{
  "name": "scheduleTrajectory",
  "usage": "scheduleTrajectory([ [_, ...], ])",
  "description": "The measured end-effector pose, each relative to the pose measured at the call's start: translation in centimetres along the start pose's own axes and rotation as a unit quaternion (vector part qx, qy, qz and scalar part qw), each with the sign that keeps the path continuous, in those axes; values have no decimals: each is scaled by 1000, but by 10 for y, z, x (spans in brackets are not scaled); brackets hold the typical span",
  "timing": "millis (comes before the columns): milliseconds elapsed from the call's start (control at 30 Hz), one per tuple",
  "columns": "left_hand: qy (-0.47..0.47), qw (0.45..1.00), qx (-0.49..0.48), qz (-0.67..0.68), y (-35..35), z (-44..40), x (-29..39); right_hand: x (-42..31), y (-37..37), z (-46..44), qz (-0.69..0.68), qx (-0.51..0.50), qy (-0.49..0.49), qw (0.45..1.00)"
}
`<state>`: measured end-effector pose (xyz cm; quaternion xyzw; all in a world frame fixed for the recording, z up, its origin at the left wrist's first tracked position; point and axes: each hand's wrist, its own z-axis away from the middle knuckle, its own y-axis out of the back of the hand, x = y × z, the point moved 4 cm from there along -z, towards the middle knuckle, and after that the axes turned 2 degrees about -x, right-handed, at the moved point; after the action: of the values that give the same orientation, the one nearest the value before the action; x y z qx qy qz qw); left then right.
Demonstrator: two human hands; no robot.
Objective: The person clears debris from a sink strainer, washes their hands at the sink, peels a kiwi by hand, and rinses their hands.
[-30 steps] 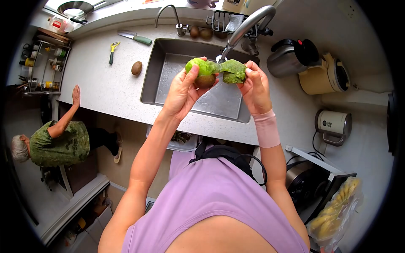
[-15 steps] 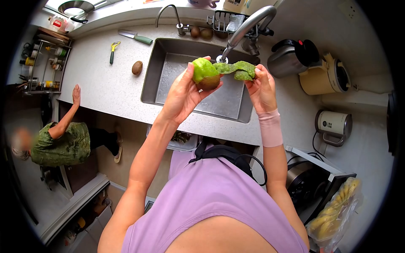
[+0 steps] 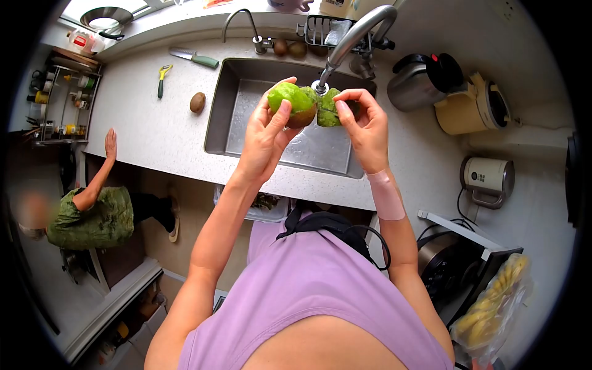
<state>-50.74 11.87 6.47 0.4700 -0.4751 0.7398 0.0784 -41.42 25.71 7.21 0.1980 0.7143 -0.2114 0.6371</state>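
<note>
Green and partly peeled, the kiwi (image 3: 290, 98) is at twelve o'clock above the sink (image 3: 320, 157), my left hand (image 3: 265, 128) clasping it, probably for steadiness, my right hand (image 3: 369, 134) pinching peel (image 3: 328, 115) at its three o'clock.

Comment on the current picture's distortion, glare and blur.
Head view: fisheye distortion, with black rounded corners and a bowed white windowsill; same view, glare washes out the bright window and highlights streak the curved silver metal tap; same view, a round blur hides the green-shirted co-worker's head, while the half-peeled green-and-brown kiwi looks fairly clear.
</note>
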Motion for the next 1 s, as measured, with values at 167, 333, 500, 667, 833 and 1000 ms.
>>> scheduleTrajectory([
  [167, 13, 997, -11, 72, 7, 1, 2, -5, 11, -4, -189, 4, -65, 980],
  [333, 39, 980, 1, 194, 8, 0, -3, -13, 10, 1, -159, -21, -46, 986],
  [500, 68, 968, 54, 236, 23, -6, -20, -32, 0, 7, -95, -64, -9, 993],
  [667, 63, 959, 63, 270, 24, -7, -20, -40, -1, 13, -59, -93, 14, 994],
  [833, 45, 952, 72, 293, 29, -10, -18, -41, 5, 15, -41, -72, 27, 996],
  [1000, -16, 947, 80, 311, 36, -11, -15, -42, 13, 15, -59, -26, 28, 998],
])
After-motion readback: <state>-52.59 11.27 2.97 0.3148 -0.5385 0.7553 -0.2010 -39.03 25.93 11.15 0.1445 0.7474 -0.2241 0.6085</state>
